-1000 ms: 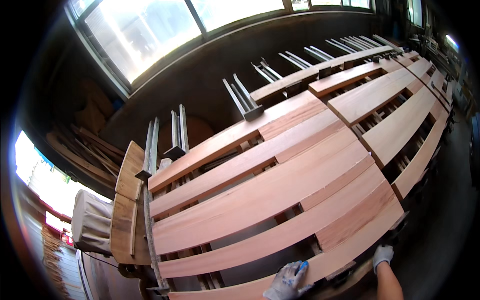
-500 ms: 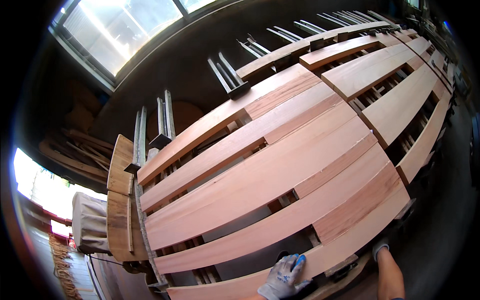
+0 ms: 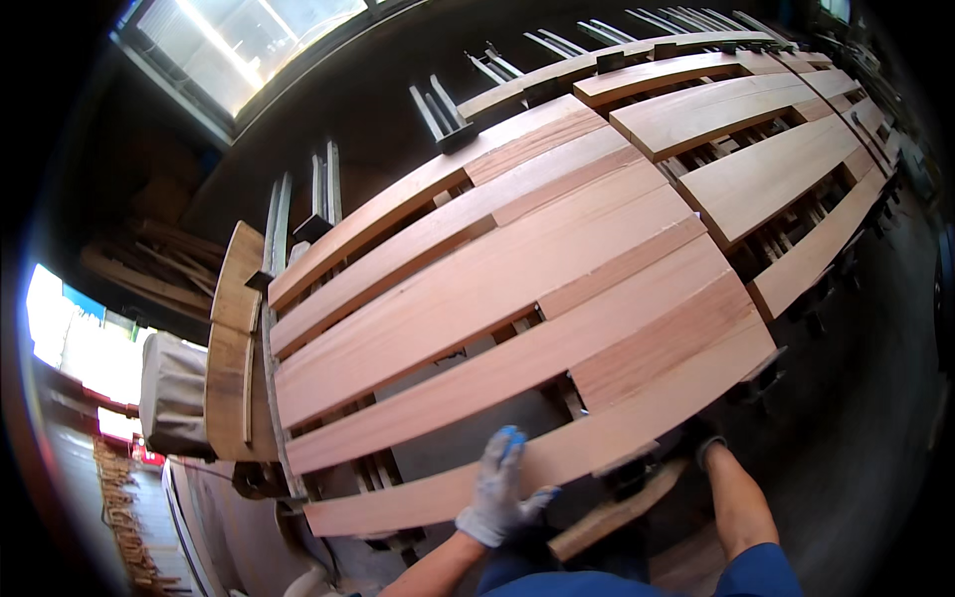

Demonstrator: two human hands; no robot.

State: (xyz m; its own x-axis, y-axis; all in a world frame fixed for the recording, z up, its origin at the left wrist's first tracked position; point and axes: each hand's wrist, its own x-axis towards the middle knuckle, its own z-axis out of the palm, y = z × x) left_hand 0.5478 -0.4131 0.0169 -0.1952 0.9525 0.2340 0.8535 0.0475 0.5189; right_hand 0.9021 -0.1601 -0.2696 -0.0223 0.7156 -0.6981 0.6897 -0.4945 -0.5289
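Observation:
Long pale wooden boards (image 3: pixel 477 289) lie side by side, with shorter pieces and gaps between them, on a large clamping rack. My left hand (image 3: pixel 494 496), in a grey glove with blue fingertips, lies against the nearest board (image 3: pixel 418 502). Its fingers are stretched out and the thumb points off to the right. Further right, my right hand (image 3: pixel 708 454) reaches beneath the near edge of that board, beside a dark metal clamp (image 3: pixel 632 476). Only its gloved wrist end shows; the fingers are hidden in shadow.
A second set of boards (image 3: pixel 766 179) continues at the far right. Upright metal clamp bars (image 3: pixel 326 189) line the far side. A wooden panel (image 3: pixel 229 368) and a covered beige object (image 3: pixel 174 398) stand left. A wooden bar (image 3: pixel 617 512) juts toward me below the near board.
The view has shifted, so the boards appear higher and further left. My left hand now points more upward, its thumb spread. My right hand still reaches under the near edge.

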